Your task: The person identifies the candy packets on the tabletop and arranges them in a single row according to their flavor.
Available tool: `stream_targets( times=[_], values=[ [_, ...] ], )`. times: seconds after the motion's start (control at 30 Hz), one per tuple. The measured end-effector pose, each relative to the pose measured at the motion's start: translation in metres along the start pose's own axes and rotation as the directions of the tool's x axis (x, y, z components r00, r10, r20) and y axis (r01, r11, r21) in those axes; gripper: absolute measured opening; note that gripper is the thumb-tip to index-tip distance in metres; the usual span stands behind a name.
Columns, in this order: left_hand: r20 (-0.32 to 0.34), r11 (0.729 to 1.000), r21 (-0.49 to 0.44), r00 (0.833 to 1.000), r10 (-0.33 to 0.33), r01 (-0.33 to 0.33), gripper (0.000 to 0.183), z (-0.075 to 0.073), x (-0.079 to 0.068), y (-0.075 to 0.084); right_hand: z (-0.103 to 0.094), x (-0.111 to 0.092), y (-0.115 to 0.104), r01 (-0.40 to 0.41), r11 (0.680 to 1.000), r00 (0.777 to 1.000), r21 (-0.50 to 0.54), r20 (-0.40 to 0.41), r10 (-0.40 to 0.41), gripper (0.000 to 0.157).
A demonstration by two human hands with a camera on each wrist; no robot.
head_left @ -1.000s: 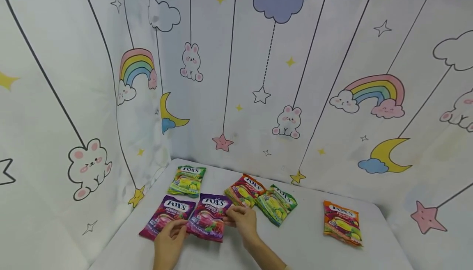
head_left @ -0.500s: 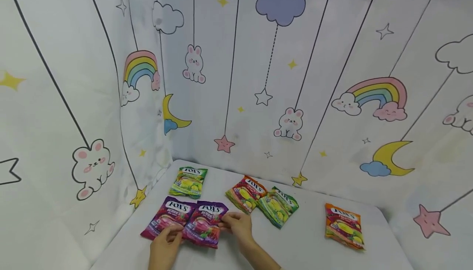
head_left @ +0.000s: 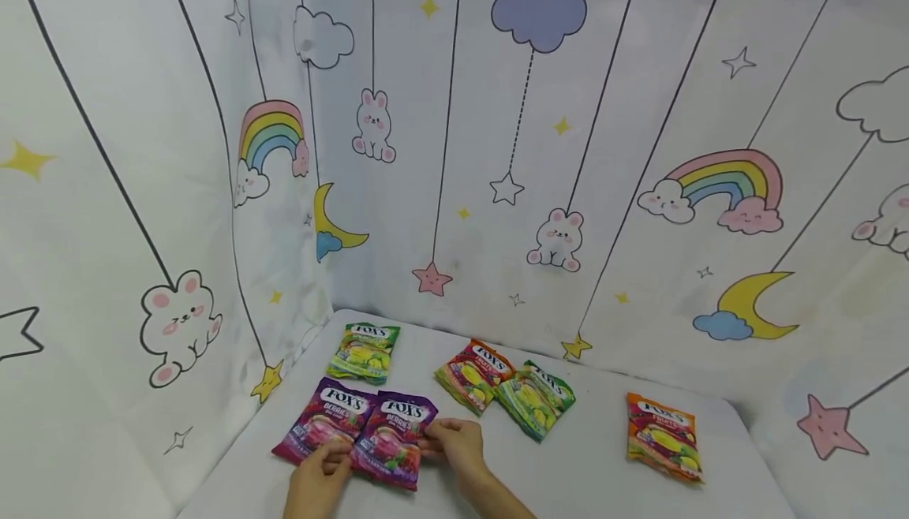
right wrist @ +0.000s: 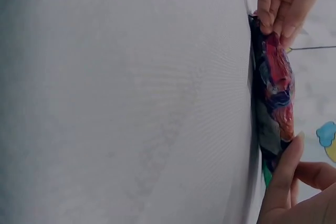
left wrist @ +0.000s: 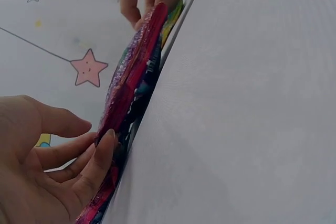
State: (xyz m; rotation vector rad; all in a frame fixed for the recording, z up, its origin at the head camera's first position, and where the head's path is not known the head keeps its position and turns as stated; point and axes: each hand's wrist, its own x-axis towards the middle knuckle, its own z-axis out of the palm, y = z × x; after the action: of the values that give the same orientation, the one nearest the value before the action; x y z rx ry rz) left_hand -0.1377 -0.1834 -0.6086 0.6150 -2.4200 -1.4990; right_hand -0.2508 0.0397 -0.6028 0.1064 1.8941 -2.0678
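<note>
Two purple FOX'S Berries candy bags lie side by side at the front left in the head view. My left hand pinches the lower left corner of the right-hand purple candy bag. At that bag's right edge, my right hand pinches it between thumb and fingers. The left-hand purple candy bag is partly overlapped by its neighbour and by my left fingers. In the left wrist view the held bag's edge stands low along the tabletop, and the right wrist view shows its crinkled end between both hands.
A green candy bag lies behind the purple pair. Further right, an orange-red Fruits bag touches another green bag. One more Fruits bag lies far right on the white table. A printed curtain stands behind.
Both hands have brought the right-hand purple candy bag lower and toward me, a little leftward, flatter beside the other purple bag. The other bags stay where they were; the head view shifted slightly.
</note>
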Motion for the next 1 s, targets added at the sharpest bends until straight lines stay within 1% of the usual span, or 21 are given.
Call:
stream_targets(
  times=[0.1, 0.27, 0.37, 0.5, 0.67, 0.77, 0.87, 1.0],
  values=[
    [0.028, 0.999, 0.04, 0.999, -0.02, 0.018, 0.02, 0.0, 0.0, 0.001, -0.005, 0.001, 0.0, -0.028, 0.999, 0.999, -0.022, 0.019, 0.028, 0.021],
    [0.054, 0.997, 0.063, 0.998, -0.042, 0.038, 0.019, -0.002, -0.001, 0.002, -0.011, 0.005, 0.005, -0.051, 0.997, 0.998, -0.05, 0.039, 0.053, 0.022],
    [0.057, 0.998, 0.064, 0.998, -0.028, 0.025, 0.018, -0.002, -0.002, 0.001, -0.015, 0.004, 0.007, -0.064, 0.996, 0.995, -0.058, 0.073, 0.068, 0.021],
    [0.044, 0.998, 0.059, 0.999, -0.013, 0.011, 0.016, 0.0, -0.004, 0.004, -0.02, 0.005, 0.007, -0.078, 0.995, 0.989, -0.06, 0.123, 0.085, 0.02],
    [0.053, 0.998, 0.066, 0.999, 0.004, -0.008, 0.016, -0.001, -0.005, 0.008, -0.023, 0.008, 0.007, -0.099, 0.993, 0.985, -0.069, 0.136, 0.107, 0.019],
    [0.059, 0.998, 0.07, 0.998, -0.004, 0.0, 0.016, -0.002, -0.005, 0.008, -0.023, 0.009, 0.007, -0.108, 0.991, 0.984, -0.082, 0.134, 0.118, 0.019],
    [0.077, 0.998, 0.067, 0.997, -0.012, 0.006, 0.017, -0.003, -0.004, 0.009, -0.022, 0.009, 0.007, -0.097, 0.989, 0.985, -0.108, 0.129, 0.111, 0.017],
    [0.097, 0.998, 0.057, 0.995, -0.034, 0.028, 0.018, -0.005, -0.003, 0.009, -0.02, 0.009, 0.006, -0.055, 0.984, 0.99, -0.172, 0.122, 0.077, 0.014]
  ],
)
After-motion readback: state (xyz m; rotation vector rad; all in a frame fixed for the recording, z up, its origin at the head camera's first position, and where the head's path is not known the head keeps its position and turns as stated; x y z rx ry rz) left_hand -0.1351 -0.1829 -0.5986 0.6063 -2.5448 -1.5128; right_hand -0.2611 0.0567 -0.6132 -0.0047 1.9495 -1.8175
